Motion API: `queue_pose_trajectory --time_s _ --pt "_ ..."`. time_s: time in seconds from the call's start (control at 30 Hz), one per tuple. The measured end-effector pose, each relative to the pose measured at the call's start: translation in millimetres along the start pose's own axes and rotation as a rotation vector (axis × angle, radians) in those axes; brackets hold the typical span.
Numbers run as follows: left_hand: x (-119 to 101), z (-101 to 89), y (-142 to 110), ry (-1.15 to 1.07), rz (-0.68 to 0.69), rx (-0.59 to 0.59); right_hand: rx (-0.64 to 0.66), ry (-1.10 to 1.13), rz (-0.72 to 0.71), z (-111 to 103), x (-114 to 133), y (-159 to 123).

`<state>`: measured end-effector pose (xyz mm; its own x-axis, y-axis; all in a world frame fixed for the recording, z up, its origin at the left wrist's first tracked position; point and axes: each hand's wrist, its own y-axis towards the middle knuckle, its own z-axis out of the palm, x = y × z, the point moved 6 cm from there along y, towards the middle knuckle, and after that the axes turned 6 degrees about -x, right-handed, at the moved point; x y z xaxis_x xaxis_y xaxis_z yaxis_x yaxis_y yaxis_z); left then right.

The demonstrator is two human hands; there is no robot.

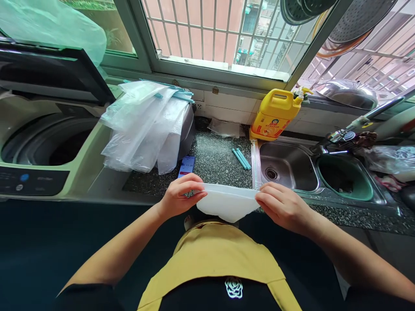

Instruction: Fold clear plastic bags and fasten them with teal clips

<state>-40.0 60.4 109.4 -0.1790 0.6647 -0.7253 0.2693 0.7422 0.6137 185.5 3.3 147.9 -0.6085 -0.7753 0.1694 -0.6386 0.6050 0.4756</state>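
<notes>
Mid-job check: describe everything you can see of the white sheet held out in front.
The sheet looks like thin, cloudy-white plastic; I can't tell whether it is a bag. Its upper edge runs nearly straight, with a narrow strip along it that looks folded. The rest droops below to a rounded, uneven lower edge. The left grip pinches one upper end, the right grip the other, near the front of the counter.

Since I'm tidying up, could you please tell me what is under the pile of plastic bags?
A dark object shows at the right edge; the plastic bags hide the rest.
</notes>
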Motion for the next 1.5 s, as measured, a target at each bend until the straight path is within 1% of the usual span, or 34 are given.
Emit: queue_pose_trajectory --time_s 0.07,0.13,0.27,0.37,0.5,0.57,0.73,0.83,0.87,0.93,1.0,1.03,1.07,1.1,1.13,1.17,1.23,1.27,1.3,1.33,1.37,1.4,1.43,1.47,1.5 --pt "-3 -1.4 1 -0.005 0.001 -0.015 -0.008 -0.013 0.014 0 0 0" --pt "-4 -2.0 2 -0.012 -0.024 -0.005 -0.017 -0.017 0.039 0 -1 0" --pt "-3 -5.4 0 -0.077 -0.069 -0.002 -0.049 0.039 0.153 -1 -8 -3" --pt "-1 -8.4 -2 -0.151 -0.092 -0.041 -0.071 0.107 0.221 1 -14 -7" --pt "0 -10.5 -3 -0.243 -0.134 -0.115 -0.144 0.191 0.29 -1 -20 -10" --pt "-2 -9.8 -1 -0.259 -0.13 -0.117 -0.143 0.21 0.328 1 -23 -10" --pt "-4 -6.9 -1 -0.251 -0.089 -0.109 -0.069 0.204 0.295 7 -25 -12" --pt "-5 -3.4 -9 -0.224 -0.071 -0.146 0.001 0.137 0.274 10 -20 -8" --pt "-8 -0.3 -13 -0.211 -0.049 -0.137 0.028 0.115 0.261 13 -16 -6" --pt "-13 9.9 -22 -0.192 -0.001 -0.068 0.068 0.098 0.221 23 -6 1" --pt "-12 21.4 -30 -0.207 0.018 0.019 0.087 0.114 0.171 38 3 7" --pt "-5 25.6 -33 -0.22 0.001 0.041 0.102 0.12 0.15 48 6 8" --pt "8 28.9 -35 -0.22 -0.037 0.05 0.116 0.118 0.135 57 7 7" --pt "26 31.1 -37 -0.199 -0.099 0.044 0.128 0.106 0.126 66 6 6" --pt "49 33.4 -38 -0.146 -0.187 0.048 0.139 0.088 0.122 74 4 4" --pt "77 35.7 -39 -0.023 -0.301 0.071 0.15 0.071 0.119 80 2 2" --pt "137 34.7 -43 0.382 -0.562 0.137 0.168 0.055 0.106 85 0 -2" --pt "159 33.4 -43 0.455 -0.617 0.135 0.173 0.054 0.096 86 0 -3" --pt "177 33.2 -43 0.492 -0.645 0.135 0.175 0.054 0.086 84 1 -4" --pt "190 33.4 -43 0.52 -0.668 0.137 0.17 0.054 0.08 81 2 -3" --pt "197 34.5 -42 0.516 -0.673 0.136 0.163 0.053 0.08 78 3 -3" --pt "199 36.1 -42 0.512 -0.675 0.141 0.154 0.053 0.088 74 2 -3" --pt "197 38.0 -42 0.511 -0.67 0.15 0.144 0.055 0.104 70 1 -3" --pt "189 40.8 -42 0.483 -0.652 0.156 0.133 0.062 0.126 66 -1 -3" --pt "176 45.0 -42 0.404 -0.618 0.163 0.122 0.071 0.151 63 -4 -3"
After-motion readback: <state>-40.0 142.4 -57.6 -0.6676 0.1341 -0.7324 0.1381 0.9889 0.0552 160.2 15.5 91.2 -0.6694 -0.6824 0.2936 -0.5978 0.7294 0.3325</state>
